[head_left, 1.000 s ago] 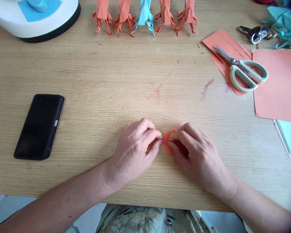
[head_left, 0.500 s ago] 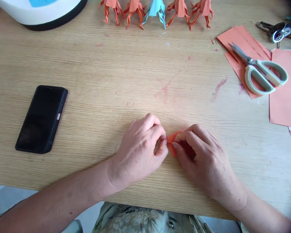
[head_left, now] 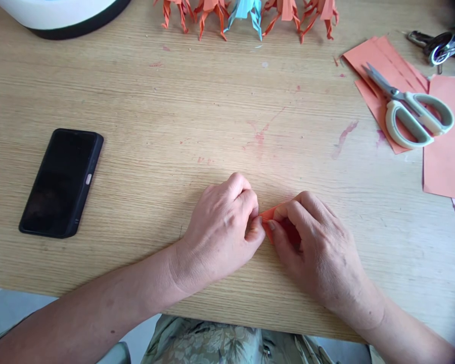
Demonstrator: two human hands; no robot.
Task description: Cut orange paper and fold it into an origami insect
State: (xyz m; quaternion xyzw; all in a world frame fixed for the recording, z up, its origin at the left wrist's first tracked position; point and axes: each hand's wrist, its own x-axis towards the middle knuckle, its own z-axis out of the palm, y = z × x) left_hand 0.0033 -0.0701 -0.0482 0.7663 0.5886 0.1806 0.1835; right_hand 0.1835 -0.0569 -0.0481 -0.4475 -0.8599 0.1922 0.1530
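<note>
A small folded piece of orange paper (head_left: pixel 269 218) lies on the wooden table (head_left: pixel 174 126) near its front edge. My left hand (head_left: pixel 223 230) pinches the paper's left tip between thumb and curled fingers. My right hand (head_left: pixel 318 247) covers the rest of the paper, its fingers closed on it. Most of the paper is hidden under my right hand.
A black phone (head_left: pixel 60 182) lies at the left. A row of folded orange paper figures (head_left: pixel 288 12) with one light blue figure (head_left: pixel 246 11) stands along the far edge. Scissors (head_left: pixel 413 108) rest on orange paper strips (head_left: pixel 379 65) at the right, beside an orange sheet (head_left: pixel 445 151). A white appliance (head_left: pixel 60 15) sits far left; keys (head_left: pixel 438 45) far right.
Both hands have stayed on the orange paper, with the left fingers curling tighter on its tip. The view has shifted a little, so the table items sit higher and further right.
</note>
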